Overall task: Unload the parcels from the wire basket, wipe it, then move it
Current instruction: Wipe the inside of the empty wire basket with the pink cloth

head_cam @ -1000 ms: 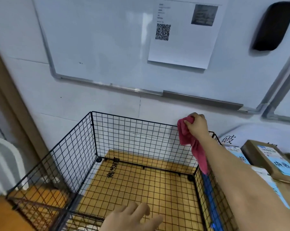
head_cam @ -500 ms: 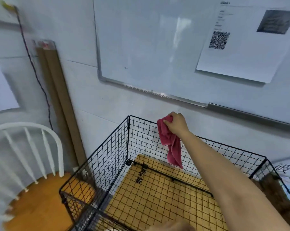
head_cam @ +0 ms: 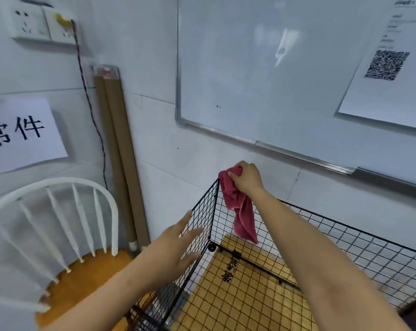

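The wire basket (head_cam: 359, 247), black mesh, occupies the lower right of the frame and stands on a yellow gridded board (head_cam: 238, 295) that shows through its floor. The right hand (head_cam: 246, 179) is at the basket's far left top corner, just right of frame centre, its fingers clamped on a bunched pink cloth (head_cam: 240, 211). The cloth touches the corner post and its loose end hangs down inside the basket. The left hand (head_cam: 173, 249), at lower centre, has its fingers straight and apart beside the outer face of the basket's left wall; whether they touch the mesh cannot be told. A white spindle-back chair (head_cam: 59, 211) with a wooden seat stands at lower left, just beside the basket. Brown cardboard tubes (head_cam: 117, 151) lean on the wall behind it. A whiteboard (head_cam: 262, 68) fills the upper right and carries a printed sheet (head_cam: 388, 80) with a QR code. A wall socket (head_cam: 42, 25) sits at upper left with a cable (head_cam: 92, 111) running down from it, and a paper sign (head_cam: 23, 132) is at mid left.
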